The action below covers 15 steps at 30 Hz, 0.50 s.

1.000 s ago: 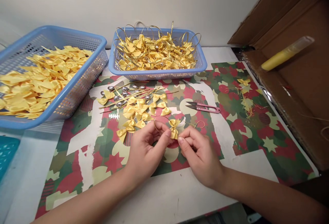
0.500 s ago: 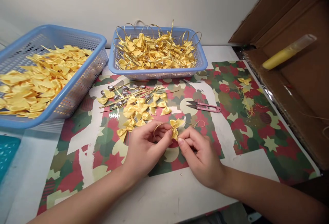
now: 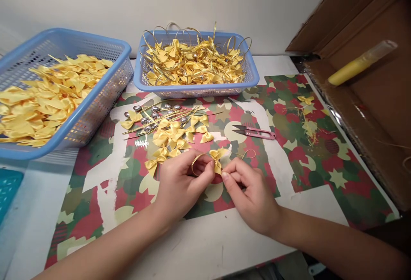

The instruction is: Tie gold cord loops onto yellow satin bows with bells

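Observation:
My left hand [image 3: 186,179] pinches a yellow bow [image 3: 217,156] between thumb and finger near the middle of the table, and a gold cord loop [image 3: 196,164] curves out by its fingers. Close beside the bow, the thumb and index finger of my right hand [image 3: 248,192] are pressed together; what they pinch is too small to make out. A thin loop of cord [image 3: 249,153] shows just above the right hand. Several loose yellow bows [image 3: 171,134] lie beyond my left hand, with silver bells [image 3: 155,115] and gold cords [image 3: 141,130] among them.
Thread snips [image 3: 257,132] lie right of the loose bows. A blue basket [image 3: 195,87] of corded bows stands at the back, another blue basket [image 3: 86,106] of bows at the left. At right, a cardboard box [image 3: 369,113] stands behind a yellow tube [image 3: 353,68].
The bow has shifted slightly left and tilted between my hands. My left fingers have moved a little, while my right hand has stayed nearly in place.

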{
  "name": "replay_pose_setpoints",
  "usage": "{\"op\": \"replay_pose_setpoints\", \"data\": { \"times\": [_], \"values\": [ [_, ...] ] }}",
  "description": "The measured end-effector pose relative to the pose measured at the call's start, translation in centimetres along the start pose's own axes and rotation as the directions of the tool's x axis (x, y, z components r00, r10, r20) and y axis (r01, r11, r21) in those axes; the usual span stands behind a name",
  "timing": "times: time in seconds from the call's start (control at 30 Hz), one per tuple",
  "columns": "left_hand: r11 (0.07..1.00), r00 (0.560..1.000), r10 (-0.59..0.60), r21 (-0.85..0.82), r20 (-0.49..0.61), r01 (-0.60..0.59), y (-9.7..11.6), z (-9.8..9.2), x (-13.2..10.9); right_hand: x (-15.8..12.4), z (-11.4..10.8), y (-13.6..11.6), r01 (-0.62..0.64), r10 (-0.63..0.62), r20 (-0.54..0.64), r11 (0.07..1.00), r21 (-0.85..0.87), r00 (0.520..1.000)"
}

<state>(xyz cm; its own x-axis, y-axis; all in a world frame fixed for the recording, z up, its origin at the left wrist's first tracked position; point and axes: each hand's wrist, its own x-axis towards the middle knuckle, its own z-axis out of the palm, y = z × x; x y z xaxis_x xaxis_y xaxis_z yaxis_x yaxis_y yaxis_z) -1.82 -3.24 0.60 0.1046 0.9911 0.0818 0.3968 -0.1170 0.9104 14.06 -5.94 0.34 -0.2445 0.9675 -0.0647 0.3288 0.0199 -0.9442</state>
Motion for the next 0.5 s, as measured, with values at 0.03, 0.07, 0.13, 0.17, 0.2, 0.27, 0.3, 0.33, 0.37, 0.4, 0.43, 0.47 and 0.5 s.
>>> {"op": "replay_pose_setpoints", "data": {
  "times": [0.03, 0.07, 0.13, 0.17, 0.2, 0.27, 0.3, 0.33, 0.37, 0.4, 0.43, 0.47, 0.5],
  "values": [
    [1.000, 1.000, 0.003, 0.010, -0.004, -0.003, -0.03, 0.02, -0.02, -0.01, 0.01, -0.01, -0.002, 0.002, -0.001, 1.000, -0.003, 1.000],
    [1.000, 1.000, 0.007, 0.022, -0.009, -0.007, -0.06, 0.04, -0.04, -0.02, 0.01, -0.02, -0.005, 0.005, -0.002, 1.000, -0.005, 1.000],
    [0.999, 1.000, 0.007, 0.040, -0.015, -0.007, -0.09, 0.06, -0.05, -0.03, -0.01, -0.05, -0.009, 0.009, -0.002, 1.000, -0.010, 1.000],
    [0.999, 1.000, 0.003, 0.041, -0.014, -0.003, -0.09, 0.06, -0.04, -0.03, -0.03, -0.07, -0.013, 0.013, -0.001, 1.000, -0.011, 1.000],
    [0.999, 1.000, -0.004, 0.037, -0.011, 0.004, -0.07, 0.07, -0.01, -0.03, -0.04, -0.08, -0.016, 0.016, 0.002, 1.000, -0.011, 1.000],
    [1.000, 1.000, -0.025, 0.013, -0.004, 0.025, -0.01, 0.08, 0.06, -0.01, -0.05, -0.09, -0.019, 0.019, 0.004, 1.000, -0.010, 1.000],
    [0.999, 0.999, -0.035, -0.001, 0.002, 0.035, 0.02, 0.08, 0.09, 0.01, -0.05, -0.09, -0.020, 0.020, 0.005, 1.000, -0.008, 1.000],
    [0.999, 0.999, -0.044, -0.013, 0.007, 0.044, 0.05, 0.09, 0.11, 0.02, -0.04, -0.07, -0.022, 0.022, 0.006, 1.000, -0.005, 1.000],
    [0.998, 0.999, -0.051, -0.019, 0.010, 0.051, 0.06, 0.10, 0.13, 0.04, -0.02, -0.05, -0.024, 0.024, 0.007, 1.000, -0.003, 1.000],
    [0.998, 0.998, -0.055, -0.021, 0.012, 0.056, 0.05, 0.11, 0.13, 0.06, 0.00, -0.03, -0.027, 0.027, 0.009, 1.000, -0.001, 1.000],
    [0.998, 0.998, -0.057, -0.020, 0.014, 0.057, 0.03, 0.11, 0.12, 0.08, 0.02, -0.01, -0.031, 0.031, 0.011, 1.000, 0.001, 0.999],
    [0.998, 0.998, -0.059, -0.018, 0.014, 0.059, 0.00, 0.11, 0.11, 0.10, 0.04, 0.01, -0.033, 0.033, 0.012, 0.999, 0.001, 0.999],
    [0.998, 0.998, -0.059, -0.013, 0.013, 0.060, -0.04, 0.11, 0.08, 0.11, 0.05, 0.01, -0.034, 0.034, 0.011, 0.999, 0.000, 0.999]
  ]
}}
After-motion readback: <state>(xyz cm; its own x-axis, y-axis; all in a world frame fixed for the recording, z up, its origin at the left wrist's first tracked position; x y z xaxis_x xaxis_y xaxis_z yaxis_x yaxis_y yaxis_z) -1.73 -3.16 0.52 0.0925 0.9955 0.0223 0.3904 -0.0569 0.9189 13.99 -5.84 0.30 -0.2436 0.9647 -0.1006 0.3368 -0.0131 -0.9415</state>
